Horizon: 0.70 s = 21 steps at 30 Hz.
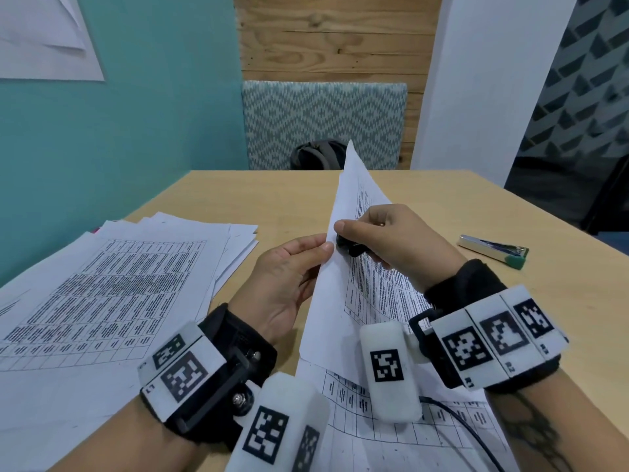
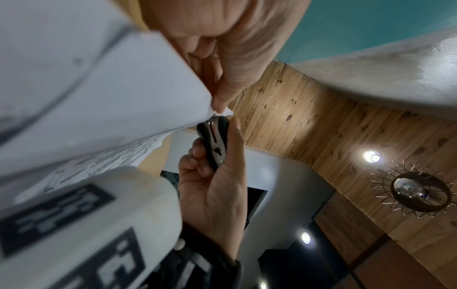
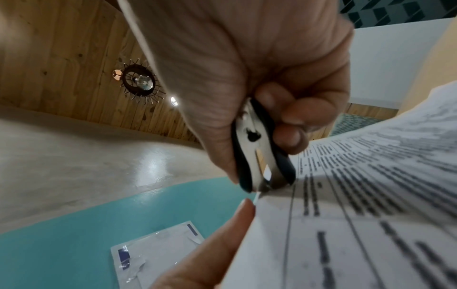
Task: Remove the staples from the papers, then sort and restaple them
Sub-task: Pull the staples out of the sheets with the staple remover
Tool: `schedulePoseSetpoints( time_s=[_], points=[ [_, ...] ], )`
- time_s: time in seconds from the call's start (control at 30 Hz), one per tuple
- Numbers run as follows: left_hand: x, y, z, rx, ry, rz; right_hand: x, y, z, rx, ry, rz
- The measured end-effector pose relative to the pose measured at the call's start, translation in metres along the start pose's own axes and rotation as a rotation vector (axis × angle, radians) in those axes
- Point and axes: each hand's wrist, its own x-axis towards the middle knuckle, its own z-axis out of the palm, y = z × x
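Left hand (image 1: 286,277) pinches the raised paper (image 1: 343,267) edge at frame centre; right hand (image 1: 398,240) grips the staple remover (image 1: 350,247) at that edge.

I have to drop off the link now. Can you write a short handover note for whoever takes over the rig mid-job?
Left hand: pinches the corner of the raised papers.
Right hand: grips the staple remover, its claws at that corner.
Loose stack: on the table, left side.
Stapler: on the table, right side, untouched.
More sheets lie under the wrists.
Done: cannot tell how many sets are unstapled.
Left: pull this staple, sort, restaple.
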Motion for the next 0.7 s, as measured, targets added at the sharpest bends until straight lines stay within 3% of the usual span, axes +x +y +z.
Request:
schedulePoseSetpoints(
  time_s=[0.2,0.3,0.53,0.7],
  points=[
    [-0.002,0.0026,0.0039,0.037,0.018,0.048,0.0017,-0.001,-0.0004,0.208,-0.003,0.122],
    [-0.0045,0.0066,0.003,0.089,-0.026,0.075,0.0005,-0.0039,0.0004,0.23,-0.015,0.113],
    [-0.005,0.0093,0.0009,0.211,-0.015,0.141,-0.0035,-0.0087,0.0032,0.111,0.014,-0.04],
    [-0.0023,0.0043,0.0026,0.298,0.042,0.146,-0.0015,-0.0079,0.0082,-0.055,0.024,-0.025]
  ],
)
